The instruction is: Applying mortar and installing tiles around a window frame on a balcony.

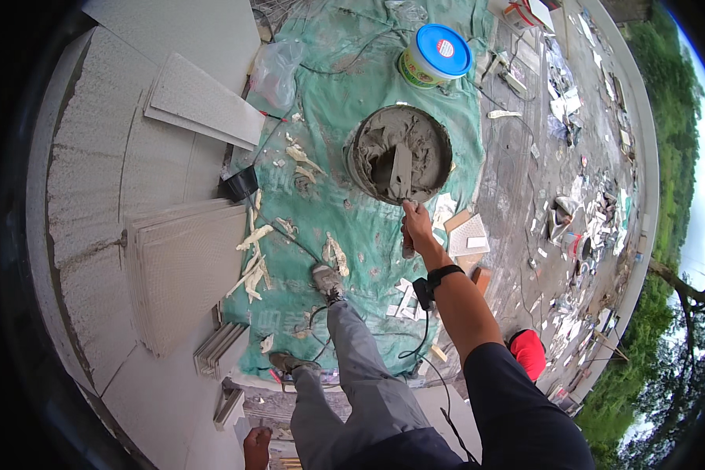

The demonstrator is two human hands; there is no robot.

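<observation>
My right hand (pixel 417 225) is closed round the handle of a trowel (pixel 400 171). The trowel's flat, mortar-smeared blade reaches into a round bucket (pixel 352 168) of wet grey mortar (pixel 403 121). A darker hollow in the mortar lies left of the blade. My left hand (pixel 257 448) is low at the picture's lower edge, left of my legs. Its fingers look curled, and whatever they may hold is hidden. Beyond the mortar bucket stands a tub with a blue lid (pixel 444 48).
Green sheeting (pixel 313 211) with scraps and cables covers the floor underfoot. Stacked tiles (pixel 184 274) and a black container (pixel 240 185) stand left, beside a wall. Right lie tile offcuts (pixel 468 239), scattered debris (pixel 568 219) and a red object (pixel 528 354).
</observation>
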